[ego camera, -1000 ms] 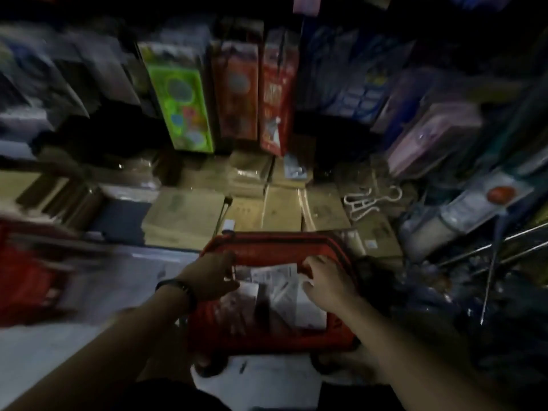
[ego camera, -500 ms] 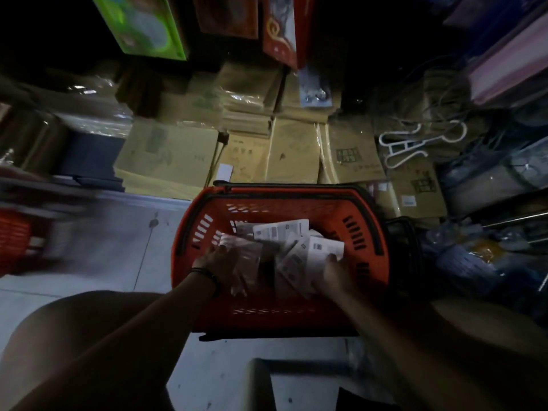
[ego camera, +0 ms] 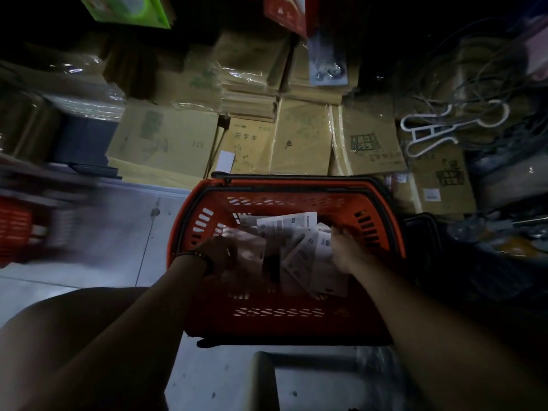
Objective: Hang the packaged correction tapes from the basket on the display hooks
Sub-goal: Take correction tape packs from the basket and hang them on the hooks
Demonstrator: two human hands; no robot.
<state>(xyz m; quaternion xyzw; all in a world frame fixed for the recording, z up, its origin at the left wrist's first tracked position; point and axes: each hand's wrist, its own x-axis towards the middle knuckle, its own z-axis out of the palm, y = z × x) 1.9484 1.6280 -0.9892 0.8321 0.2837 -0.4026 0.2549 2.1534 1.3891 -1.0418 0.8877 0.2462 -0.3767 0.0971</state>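
Head view, left side first: left hand (ego camera: 219, 253) sunk in the orange plastic mesh basket (ego camera: 204, 221) on the pale floor (ego camera: 118, 238), among blurred clear-fronted packs (ego camera: 249, 247). Fingers wide or clamped?
— Cannot tell; too smeared. Same for the right hand (ego camera: 345, 251), fingertips hidden behind the white card-backed correction tape packs (ego camera: 314, 259) heaped inside the basket.
— Best way to manage the pick?
— Probably: separate one pack from the heap, pinch by the card's top edge, keep flat, steady the rest with the other hand, avoid dragging neighbours out.
— Anything legible?
— "田字本" on a brown kraft-paper exercise book (ego camera: 247, 143) behind the basket. Barcodes and print on the card backs, too small to read.
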